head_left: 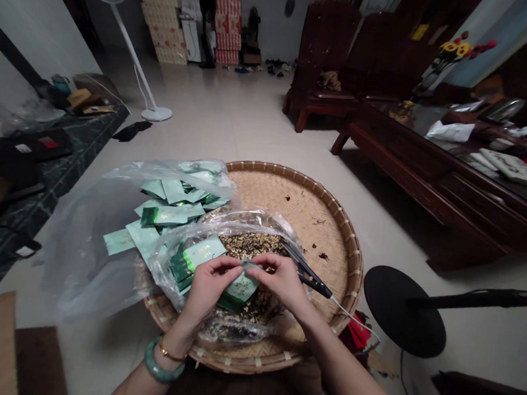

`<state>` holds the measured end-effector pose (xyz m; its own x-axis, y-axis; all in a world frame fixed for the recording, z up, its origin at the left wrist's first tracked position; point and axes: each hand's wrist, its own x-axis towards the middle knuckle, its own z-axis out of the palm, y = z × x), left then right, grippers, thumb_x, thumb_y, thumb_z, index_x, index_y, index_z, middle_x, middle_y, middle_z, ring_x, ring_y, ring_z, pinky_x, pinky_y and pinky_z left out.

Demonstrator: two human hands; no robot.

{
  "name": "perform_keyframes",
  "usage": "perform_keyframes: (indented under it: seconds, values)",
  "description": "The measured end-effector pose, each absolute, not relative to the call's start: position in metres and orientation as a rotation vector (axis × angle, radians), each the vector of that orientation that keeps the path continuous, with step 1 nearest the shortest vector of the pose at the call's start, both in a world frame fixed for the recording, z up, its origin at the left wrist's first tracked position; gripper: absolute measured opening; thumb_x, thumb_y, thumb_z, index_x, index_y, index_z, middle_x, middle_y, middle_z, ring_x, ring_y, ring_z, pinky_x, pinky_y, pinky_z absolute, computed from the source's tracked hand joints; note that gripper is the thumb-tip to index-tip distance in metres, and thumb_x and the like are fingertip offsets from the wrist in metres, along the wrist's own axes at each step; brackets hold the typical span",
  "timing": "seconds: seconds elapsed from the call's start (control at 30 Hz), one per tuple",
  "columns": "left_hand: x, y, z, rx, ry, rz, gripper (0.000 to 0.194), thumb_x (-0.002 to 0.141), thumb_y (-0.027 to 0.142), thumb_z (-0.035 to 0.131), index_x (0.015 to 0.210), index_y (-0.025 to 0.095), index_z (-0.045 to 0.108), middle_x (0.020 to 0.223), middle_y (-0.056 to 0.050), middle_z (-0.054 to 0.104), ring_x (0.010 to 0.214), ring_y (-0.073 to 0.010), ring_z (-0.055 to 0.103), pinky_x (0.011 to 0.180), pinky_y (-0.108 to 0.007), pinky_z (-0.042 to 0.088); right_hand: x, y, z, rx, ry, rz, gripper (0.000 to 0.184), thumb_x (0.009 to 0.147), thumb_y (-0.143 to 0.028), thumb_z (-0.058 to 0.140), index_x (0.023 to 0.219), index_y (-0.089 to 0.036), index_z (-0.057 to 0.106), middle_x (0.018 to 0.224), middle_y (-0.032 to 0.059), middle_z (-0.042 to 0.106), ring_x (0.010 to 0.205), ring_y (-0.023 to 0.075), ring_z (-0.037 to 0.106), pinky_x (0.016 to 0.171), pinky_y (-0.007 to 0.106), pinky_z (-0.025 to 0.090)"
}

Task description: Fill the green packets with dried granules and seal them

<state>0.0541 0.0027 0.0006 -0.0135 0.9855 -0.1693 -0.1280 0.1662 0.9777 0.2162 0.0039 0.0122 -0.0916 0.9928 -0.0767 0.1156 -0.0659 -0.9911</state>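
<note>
Both left hand and right hand pinch the top of a green packet, probably light, soft, slippery and best gripped by its upper corners, over the round tray near its centre, with loose packets towards ten o'clock.

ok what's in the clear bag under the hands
Loose dark and pale bits, green sachets; the left hand, right hand and held sachet hide part.

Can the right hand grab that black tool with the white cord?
Probably yes. The black tool lies right beside the right hand, and nothing seems to cover its handle. But those fingers are pinching a green packet, so they'd likely let go first.
</note>
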Motion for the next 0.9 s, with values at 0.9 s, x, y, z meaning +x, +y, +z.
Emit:
perform_keyframes:
  seconds: [0.9]
  values:
    - [0.059, 0.001, 0.009, 0.642, 0.956, 0.849, 0.042, 0.057, 0.032, 0.085, 0.087, 0.011, 0.065, 0.073, -0.007, 0.073, 0.062, -0.0166, 0.067, 0.06, -0.025, 0.054, 0.284, -0.011, -0.016, -2.081, -2.176, 0.123, 0.054, 0.08, -0.027, 0.063, 0.13, -0.015, 0.047, 0.117, 0.0185, 0.056, 0.105, 0.0332, 0.054, 0.08, 0.043, 0.048]
